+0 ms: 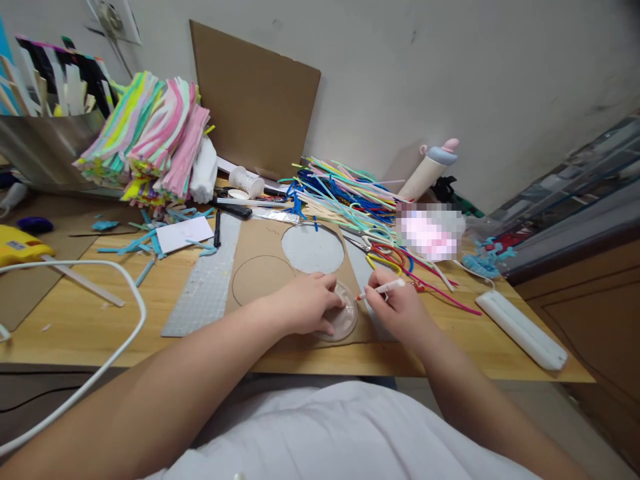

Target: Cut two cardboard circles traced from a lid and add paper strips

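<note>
My left hand (310,303) presses down on a clear round plastic lid (345,321) that lies on a brown cardboard sheet (260,243). Its fingers curl over the lid's top. My right hand (395,303) is closed round a white pen (383,289) whose tip touches the lid's right edge. The cardboard has a round hole (313,248) cut through it and a drawn circle (263,280) to the left of the hand.
A pile of coloured straws (345,193) and stacked coloured strips (150,137) lie at the back. A grey mat strip (207,283), a yellow glue gun (17,243), a white cable (120,273), a white case (520,330) and a bottle (430,170) surround the sheet.
</note>
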Demonstrator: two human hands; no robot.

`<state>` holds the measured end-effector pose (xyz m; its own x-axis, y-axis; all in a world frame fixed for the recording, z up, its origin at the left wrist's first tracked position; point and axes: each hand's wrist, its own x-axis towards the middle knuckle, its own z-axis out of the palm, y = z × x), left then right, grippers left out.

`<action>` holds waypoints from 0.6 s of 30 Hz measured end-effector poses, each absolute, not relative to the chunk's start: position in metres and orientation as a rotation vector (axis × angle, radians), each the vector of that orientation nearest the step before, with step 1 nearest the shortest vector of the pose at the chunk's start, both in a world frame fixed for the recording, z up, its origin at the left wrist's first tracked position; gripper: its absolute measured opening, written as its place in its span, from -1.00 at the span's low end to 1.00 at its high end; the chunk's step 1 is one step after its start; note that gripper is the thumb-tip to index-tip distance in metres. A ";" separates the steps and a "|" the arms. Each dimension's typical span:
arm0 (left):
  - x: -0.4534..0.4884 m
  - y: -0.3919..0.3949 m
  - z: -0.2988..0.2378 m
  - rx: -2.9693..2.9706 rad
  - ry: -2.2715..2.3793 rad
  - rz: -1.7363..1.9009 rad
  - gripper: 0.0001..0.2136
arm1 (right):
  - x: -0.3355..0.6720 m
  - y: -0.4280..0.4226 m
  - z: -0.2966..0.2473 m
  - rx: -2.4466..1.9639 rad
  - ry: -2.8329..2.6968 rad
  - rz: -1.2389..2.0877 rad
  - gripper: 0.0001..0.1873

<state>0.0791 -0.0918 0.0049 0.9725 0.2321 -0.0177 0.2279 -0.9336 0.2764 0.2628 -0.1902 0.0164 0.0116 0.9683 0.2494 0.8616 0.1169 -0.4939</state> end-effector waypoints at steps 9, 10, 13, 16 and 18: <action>0.079 -0.092 0.004 2.819 0.349 0.041 -0.54 | 0.242 -0.218 0.022 -1.692 -2.129 0.234 -0.79; 0.079 -0.092 0.004 2.816 0.351 0.043 -0.54 | 0.240 -0.219 0.023 -1.685 -2.137 0.222 -0.78; 0.078 -0.092 0.004 2.811 0.353 0.044 -0.59 | 0.232 -0.221 0.025 -1.661 -2.146 0.231 -0.78; 0.078 -0.092 0.004 2.805 0.346 0.040 -0.67 | 0.224 -0.222 0.028 -1.626 -2.146 0.315 -0.77; 0.079 -0.092 0.004 2.802 0.339 0.040 -0.69 | 0.219 -0.221 0.029 -1.605 -2.136 0.411 -0.78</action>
<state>0.0792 -0.0916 0.0039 0.9714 0.2372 -0.0099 0.2282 -0.9215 0.3142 0.2188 -0.2212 0.0292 -0.2340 0.9584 0.1633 0.8294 0.2844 -0.4809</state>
